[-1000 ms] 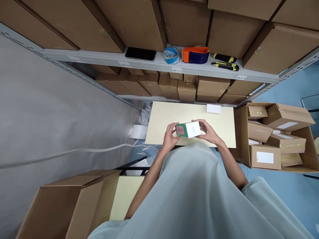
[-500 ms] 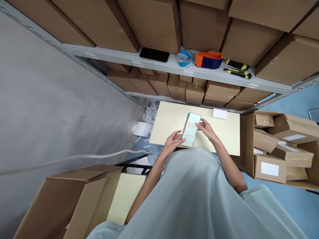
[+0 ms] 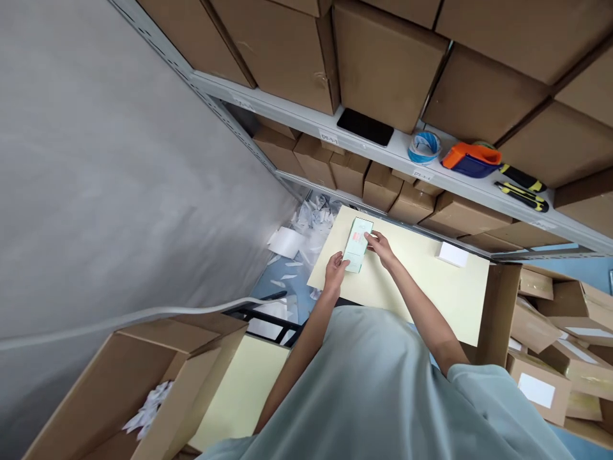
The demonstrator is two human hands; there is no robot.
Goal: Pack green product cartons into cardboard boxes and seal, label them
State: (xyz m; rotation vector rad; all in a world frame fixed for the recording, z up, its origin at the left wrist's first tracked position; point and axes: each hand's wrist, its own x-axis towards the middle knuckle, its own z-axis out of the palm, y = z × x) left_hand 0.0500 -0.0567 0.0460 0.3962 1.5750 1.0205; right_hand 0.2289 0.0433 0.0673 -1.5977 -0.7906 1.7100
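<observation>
A slim pale-green box (image 3: 357, 249) with dark green sides and a small reddish picture on its face is held over the left part of the cream tabletop (image 3: 416, 287). My left hand (image 3: 336, 271) grips its lower left corner, thumb on the face. At the upper right edge, my right hand (image 3: 379, 246) holds it with the thumb on the front and the fingers behind. Farther right on the same tabletop lies a small white box (image 3: 453, 254).
Above stands a metal shelf (image 3: 297, 121) packed with cardboard boxes; a phone (image 3: 365, 127), blue tape roll (image 3: 424, 147), orange-and-blue tape dispenser (image 3: 472, 159) and box cutters (image 3: 522, 195) rest on it. Open cartons stand at right (image 3: 498, 313) and lower left (image 3: 163, 377). Paper scraps (image 3: 313, 217) lie left.
My view has turned, so the shelf and tabletop appear tilted and shifted right. Both hands still hold the green box, now nearer the tabletop's left end. White scraps show inside the lower-left carton.
</observation>
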